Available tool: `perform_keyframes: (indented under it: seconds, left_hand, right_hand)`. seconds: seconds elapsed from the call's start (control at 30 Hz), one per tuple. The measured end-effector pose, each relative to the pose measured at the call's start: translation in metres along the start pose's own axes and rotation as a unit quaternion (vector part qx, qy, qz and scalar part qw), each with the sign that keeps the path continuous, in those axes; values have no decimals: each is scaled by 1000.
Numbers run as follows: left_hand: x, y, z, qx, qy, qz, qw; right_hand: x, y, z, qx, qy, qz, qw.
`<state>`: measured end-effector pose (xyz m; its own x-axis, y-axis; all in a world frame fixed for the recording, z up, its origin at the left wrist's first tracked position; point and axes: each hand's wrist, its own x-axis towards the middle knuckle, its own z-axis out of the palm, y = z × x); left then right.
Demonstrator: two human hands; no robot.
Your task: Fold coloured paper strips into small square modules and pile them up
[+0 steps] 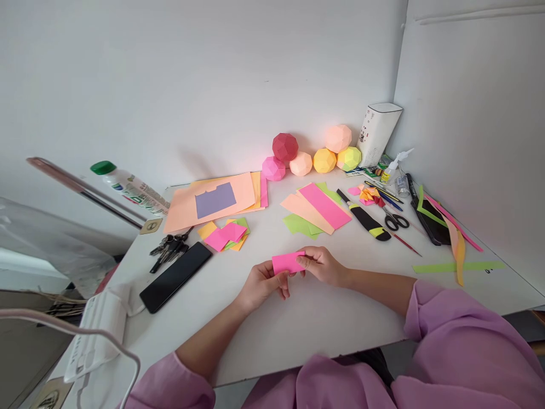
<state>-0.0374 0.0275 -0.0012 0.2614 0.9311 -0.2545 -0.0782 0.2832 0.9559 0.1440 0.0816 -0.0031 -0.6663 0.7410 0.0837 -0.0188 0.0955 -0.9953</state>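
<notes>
A small pink paper piece (284,263) is held up above the front middle of the white table. My left hand (263,282) pinches its lower left part between thumb and fingers. At its right end my right hand (322,265) grips the same piece, thumb in front and fingers behind. Beyond the hands lie pink, peach and green paper strips (326,205). Small pink, orange and green paper squares (225,235) are piled to the left of them.
Large paper sheets (179,209) lie at the back left. A black phone (175,277) and keys (170,247) are at the left. Several faceted paper balls (325,161) stand along the wall. Scissors (395,220) and a cutter (368,222) lie at the right.
</notes>
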Motion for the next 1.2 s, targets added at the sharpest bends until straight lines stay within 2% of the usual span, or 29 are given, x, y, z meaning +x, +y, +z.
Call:
perform_keyframes:
  seconds: [0.2, 0.43, 0.63, 0.77, 1.03, 1.2]
  left_hand:
    - [1, -4, -2, 36, -16, 20, 999]
    - [1, -10, -1, 67, 24, 47, 996]
    - [-1, -11, 8, 113, 86, 70, 987]
    - [-2, -12, 10, 110, 107, 69, 986]
    - [-3, -12, 8, 104, 119, 83, 984]
    - [-4, -7, 8, 95, 137, 71, 984]
  right_hand:
    - [1, 0, 0, 11, -20, 10, 1000]
    - [1, 7, 7, 41, -16, 56, 997]
    - [0, 12, 16, 41, 43, 48, 997]
    - [1, 11, 16, 24, 68, 46, 996]
    - [3, 3, 14, 30, 56, 46, 997]
    - [6, 8, 8, 9, 60, 39, 997]
